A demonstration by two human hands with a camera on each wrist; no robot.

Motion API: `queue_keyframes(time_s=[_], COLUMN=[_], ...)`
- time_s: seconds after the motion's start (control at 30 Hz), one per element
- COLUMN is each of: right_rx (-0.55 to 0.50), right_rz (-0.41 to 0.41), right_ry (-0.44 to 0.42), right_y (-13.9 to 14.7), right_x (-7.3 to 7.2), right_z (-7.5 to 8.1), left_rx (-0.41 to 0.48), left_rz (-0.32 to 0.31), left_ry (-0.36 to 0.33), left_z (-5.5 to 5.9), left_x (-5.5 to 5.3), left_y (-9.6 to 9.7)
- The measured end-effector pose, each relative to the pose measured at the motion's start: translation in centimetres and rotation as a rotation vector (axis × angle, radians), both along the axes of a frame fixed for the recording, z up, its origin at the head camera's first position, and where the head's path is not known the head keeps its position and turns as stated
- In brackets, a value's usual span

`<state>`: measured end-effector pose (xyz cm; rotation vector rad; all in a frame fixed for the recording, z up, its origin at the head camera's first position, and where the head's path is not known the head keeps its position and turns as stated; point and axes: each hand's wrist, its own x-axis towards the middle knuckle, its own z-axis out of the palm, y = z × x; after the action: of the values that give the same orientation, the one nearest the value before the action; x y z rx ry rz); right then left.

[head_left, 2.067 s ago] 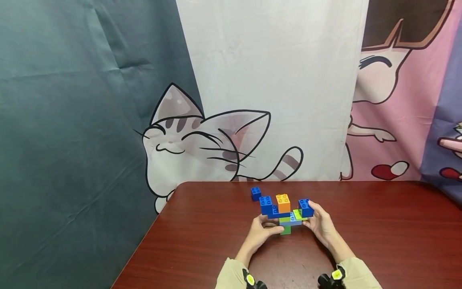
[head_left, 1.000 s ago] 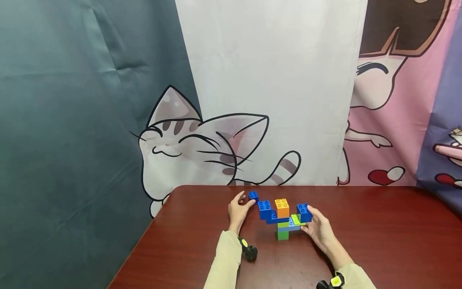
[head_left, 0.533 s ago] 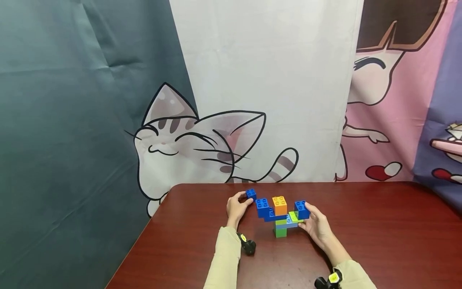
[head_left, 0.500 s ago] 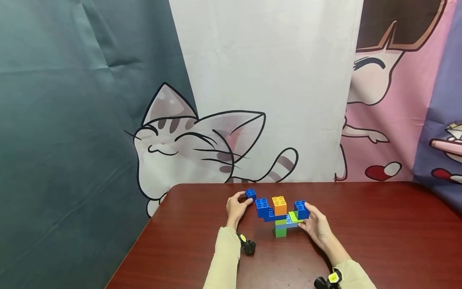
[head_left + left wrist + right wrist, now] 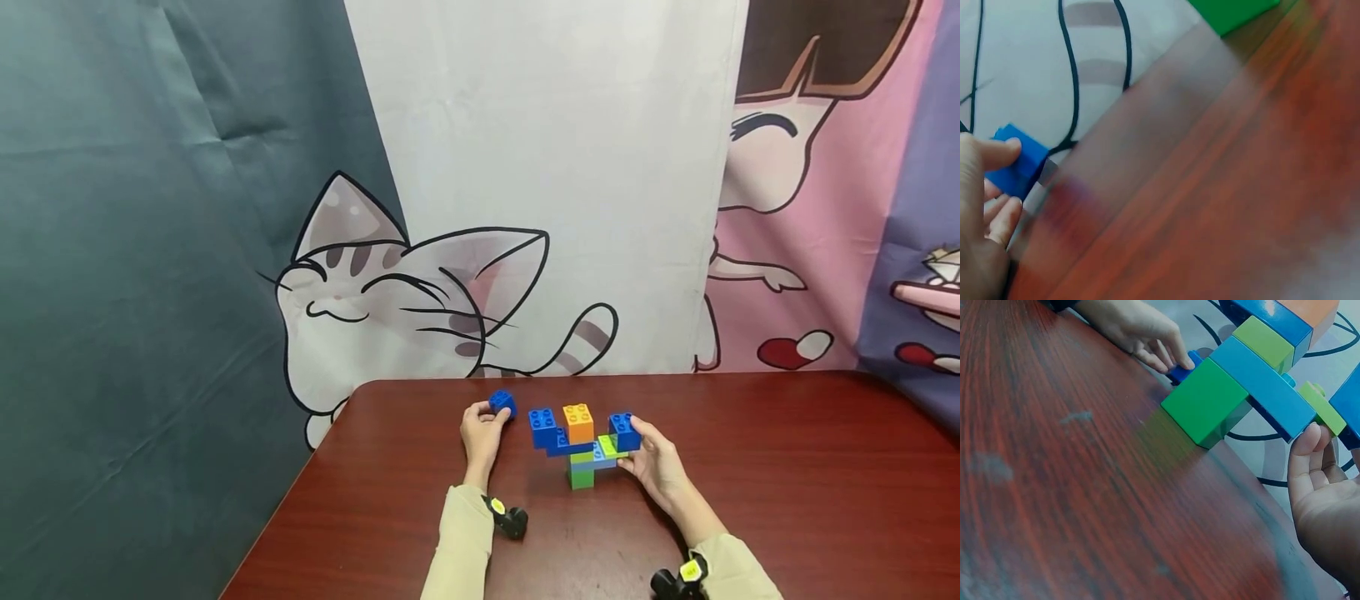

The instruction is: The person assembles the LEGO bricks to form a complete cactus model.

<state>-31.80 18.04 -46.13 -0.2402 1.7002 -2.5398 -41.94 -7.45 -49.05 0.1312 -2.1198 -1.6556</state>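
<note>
My left hand (image 5: 480, 437) pinches a loose blue toy brick (image 5: 502, 403) between thumb and fingers, left of the built model. The brick tilts in the grip; in the left wrist view, the thumb presses one side of the blue brick (image 5: 1030, 156). The model stands on a green brick (image 5: 582, 478), with a light-blue bar (image 5: 1263, 387) across it. Higher up are an orange brick (image 5: 578, 423), a blue brick (image 5: 542, 428) on the left arm and another blue brick (image 5: 622, 431) on the right. My right hand (image 5: 662, 471) grips the model's right end.
The reddish-brown tabletop (image 5: 795, 483) spreads around both hands. Its far edge lies just behind the bricks, against a hanging cloth (image 5: 600, 167) printed with a cartoon cat. Black wrist cameras (image 5: 510, 521) sit on both sleeves.
My left hand has let go of the model, reached to the loose blue brick and taken it, then shifted it left and tilted it. My right hand keeps hold of the model.
</note>
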Motion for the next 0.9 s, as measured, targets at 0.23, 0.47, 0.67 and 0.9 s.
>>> queue_keyframes(time_s=[0.23,0.47,0.67,0.9], right_rx=[0.010,-0.012,-0.005,0.003], right_rz=[-0.011,-0.013,-0.024,-0.027], right_ry=[-0.018,-0.014,-0.018,-0.025], right_y=[0.0,-0.3,-0.3,-0.2], right_x=[-0.1,0.1,0.1,0.0], right_z=[0.0,-0.2,-0.2,-0.2], left_rx=[0.033,0.142,0.210,0.239], left_rz=[0.113,0.206,0.147,0.101], left_ry=[0.002,-0.022,-0.005,-0.003], left_z=[-0.1,0.3,0.6,0.8], left_x=[1.0,1.8,2.4,2.4], left_y=[0.1,0.0,-0.1,-0.1])
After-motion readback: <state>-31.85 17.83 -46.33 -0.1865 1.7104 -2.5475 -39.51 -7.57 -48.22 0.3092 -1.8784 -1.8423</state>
